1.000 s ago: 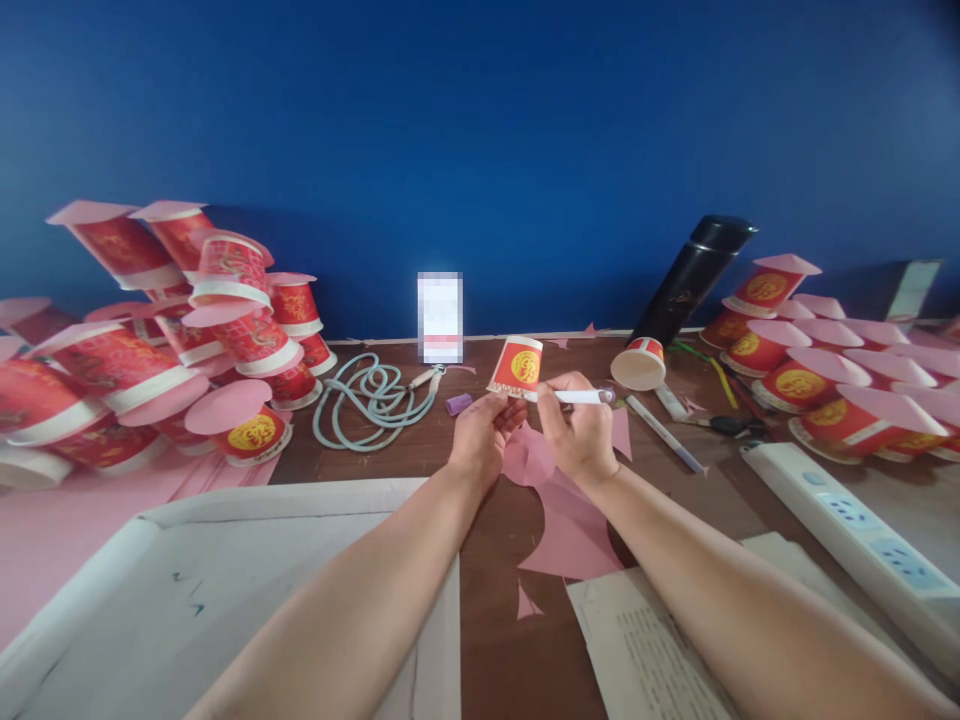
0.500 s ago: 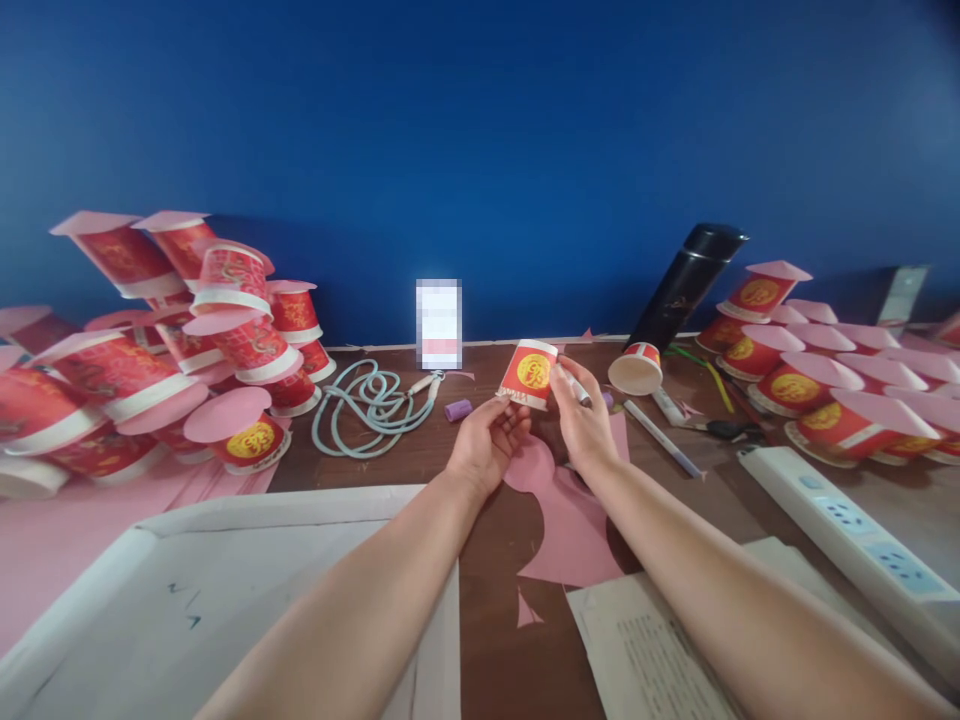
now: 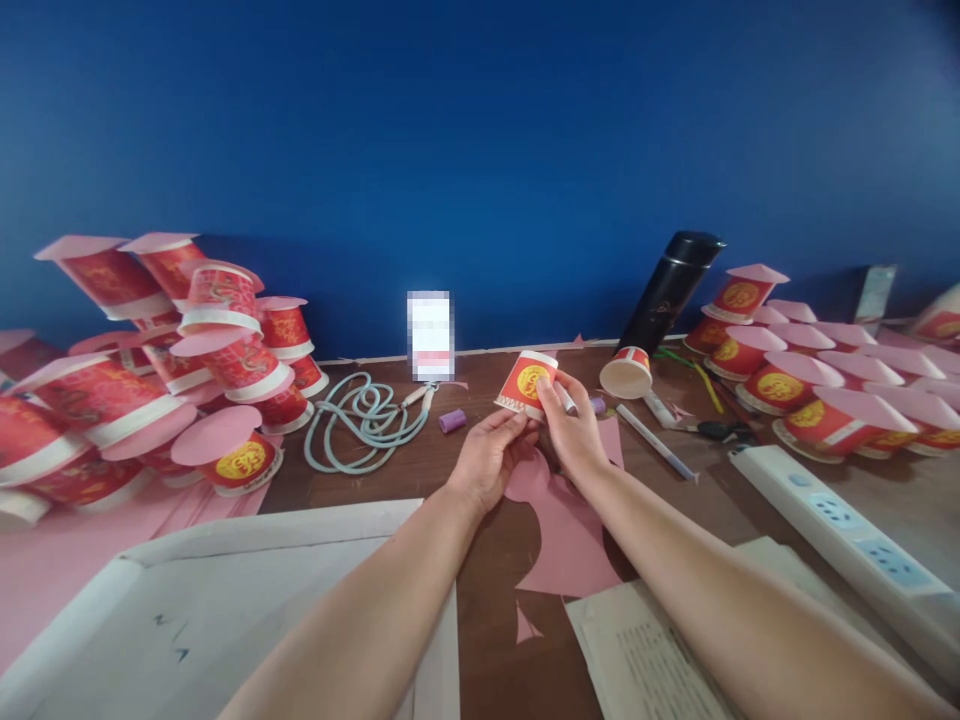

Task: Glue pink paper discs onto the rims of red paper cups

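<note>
Upside down over the table, a red and white paper cup (image 3: 530, 383) with a yellow round emblem is held near its lower rim by my left hand (image 3: 486, 458). Small dark marks run along that white rim. My right hand (image 3: 574, 425) presses its fingers on the cup's right side, and a white marker pen (image 3: 565, 400) is tucked in its grip. Beneath both hands lies a cut sheet of pink paper (image 3: 574, 545). A purple cap-like piece (image 3: 452, 421) is left of the cup. Another paper cup (image 3: 627, 374) lies on its side to the right.
Cups with pink paper tops are piled at left (image 3: 225, 300) and right (image 3: 780, 375). A coiled pale blue cable (image 3: 360, 425), a lit phone (image 3: 430, 335), a black flask (image 3: 667, 290), a pen (image 3: 655, 441), a power strip (image 3: 840, 520) and a white box lid (image 3: 262, 600) surround my arms.
My right fingers have shifted onto the cup's front, over part of the emblem's edge. The cup has turned slightly in my hands. The whole view has shifted a little.
</note>
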Motion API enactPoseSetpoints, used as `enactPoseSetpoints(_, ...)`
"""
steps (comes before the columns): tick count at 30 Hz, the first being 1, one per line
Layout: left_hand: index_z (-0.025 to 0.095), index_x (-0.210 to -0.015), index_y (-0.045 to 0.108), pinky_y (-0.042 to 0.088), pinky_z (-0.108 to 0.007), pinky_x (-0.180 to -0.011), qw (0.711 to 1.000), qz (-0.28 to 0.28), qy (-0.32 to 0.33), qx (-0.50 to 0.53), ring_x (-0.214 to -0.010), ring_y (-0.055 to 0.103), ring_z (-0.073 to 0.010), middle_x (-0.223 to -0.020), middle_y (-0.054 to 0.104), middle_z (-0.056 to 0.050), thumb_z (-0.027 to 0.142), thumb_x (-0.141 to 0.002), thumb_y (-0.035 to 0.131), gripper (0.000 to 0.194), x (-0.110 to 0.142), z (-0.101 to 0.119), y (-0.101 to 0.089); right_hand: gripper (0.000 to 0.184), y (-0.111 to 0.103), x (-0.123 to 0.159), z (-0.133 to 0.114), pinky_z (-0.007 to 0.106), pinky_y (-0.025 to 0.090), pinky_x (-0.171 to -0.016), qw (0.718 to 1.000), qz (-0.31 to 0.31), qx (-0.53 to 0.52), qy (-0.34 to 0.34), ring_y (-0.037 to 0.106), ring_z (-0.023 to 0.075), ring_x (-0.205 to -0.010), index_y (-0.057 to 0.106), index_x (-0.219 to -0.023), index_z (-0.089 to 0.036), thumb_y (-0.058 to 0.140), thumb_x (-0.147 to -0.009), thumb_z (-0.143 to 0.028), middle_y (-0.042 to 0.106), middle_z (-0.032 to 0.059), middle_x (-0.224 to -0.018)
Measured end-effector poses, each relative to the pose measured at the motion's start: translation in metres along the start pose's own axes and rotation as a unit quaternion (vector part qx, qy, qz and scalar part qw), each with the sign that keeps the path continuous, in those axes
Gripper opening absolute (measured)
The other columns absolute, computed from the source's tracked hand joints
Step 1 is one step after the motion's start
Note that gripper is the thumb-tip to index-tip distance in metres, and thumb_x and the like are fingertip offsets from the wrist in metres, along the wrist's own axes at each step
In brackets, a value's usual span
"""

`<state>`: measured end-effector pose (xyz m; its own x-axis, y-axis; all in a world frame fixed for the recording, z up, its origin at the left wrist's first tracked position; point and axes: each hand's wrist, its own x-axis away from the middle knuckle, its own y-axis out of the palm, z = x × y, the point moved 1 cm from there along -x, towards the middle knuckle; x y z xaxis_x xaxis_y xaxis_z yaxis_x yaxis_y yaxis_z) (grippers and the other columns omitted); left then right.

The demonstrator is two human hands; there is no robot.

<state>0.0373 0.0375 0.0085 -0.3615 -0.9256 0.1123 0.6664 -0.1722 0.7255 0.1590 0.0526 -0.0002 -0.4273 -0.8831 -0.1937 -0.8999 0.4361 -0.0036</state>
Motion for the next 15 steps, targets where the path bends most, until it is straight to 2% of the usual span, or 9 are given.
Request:
enactPoseSetpoints(4, 0.010, -0.083, 0.070, 0.049, -0.025, -0.080, 1.000, 0.015, 0.005, -0.001, -0.074, 0.064, -0.0117, -0.078, 0.069, -0.006, 0.022, -0.067, 0.078, 0.021, -0.001, -0.001, 0.000, 0.049, 0.001, 0.000, 0.002, 0.037, 0.054, -0.083, 0.999, 0.005, 0.019, -0.040, 0.064, 0.0210, -0.101, 0.054, -0.118, -0.024, 0.061, -0.080, -0.053, 0.064, 0.0071, -0.114)
enactPoseSetpoints(7, 0.011, -0.084, 0.070, 0.049, -0.024, -0.081, 0.999, 0.039, 0.022, 0.013, -0.076, 0.064, -0.0107, -0.083, 0.069, -0.006, 0.020, -0.068, 0.076, 0.019, -0.004, -0.001, -0.004, 0.047, -0.001, 0.001, -0.003, 0.039, 0.052, -0.089, 0.990, 0.044, 0.066, -0.121, 0.061, 0.0217, -0.108, 0.050, -0.124, -0.023, 0.056, -0.085, -0.048, 0.060, 0.0105, -0.121)
enactPoseSetpoints(10, 0.012, -0.081, 0.069, 0.049, -0.022, -0.080, 0.997, 0.067, 0.040, 0.029, -0.075, 0.064, -0.0091, -0.082, 0.068, -0.004, 0.019, -0.070, 0.075, 0.015, -0.007, -0.001, -0.008, 0.039, -0.002, 0.005, -0.013, 0.045, 0.045, -0.098, 0.964, 0.064, 0.143, -0.213, 0.055, 0.0225, -0.116, 0.050, -0.127, -0.023, 0.048, -0.092, -0.041, 0.057, 0.0108, -0.128)
enactPoseSetpoints(12, 0.012, -0.079, 0.069, 0.049, -0.021, -0.080, 0.996, 0.071, 0.049, 0.036, -0.075, 0.064, -0.0089, -0.082, 0.068, -0.004, 0.018, -0.071, 0.074, 0.012, -0.009, -0.002, -0.009, 0.034, -0.003, 0.011, -0.021, 0.045, 0.044, -0.099, 0.945, 0.044, 0.179, -0.271, 0.054, 0.0223, -0.115, 0.053, -0.125, -0.024, 0.044, -0.094, -0.035, 0.059, 0.0091, -0.124)
enactPoseSetpoints(15, 0.011, -0.079, 0.068, 0.048, -0.022, -0.083, 0.995, 0.045, 0.075, 0.046, -0.079, 0.064, -0.0101, -0.083, 0.069, -0.005, 0.019, -0.072, 0.073, 0.011, -0.009, -0.001, -0.008, 0.024, 0.000, 0.022, -0.030, 0.039, 0.049, -0.087, 0.920, -0.025, 0.198, -0.338, 0.060, 0.0212, -0.097, 0.060, -0.112, -0.024, 0.047, -0.093, -0.030, 0.066, 0.0069, -0.104)
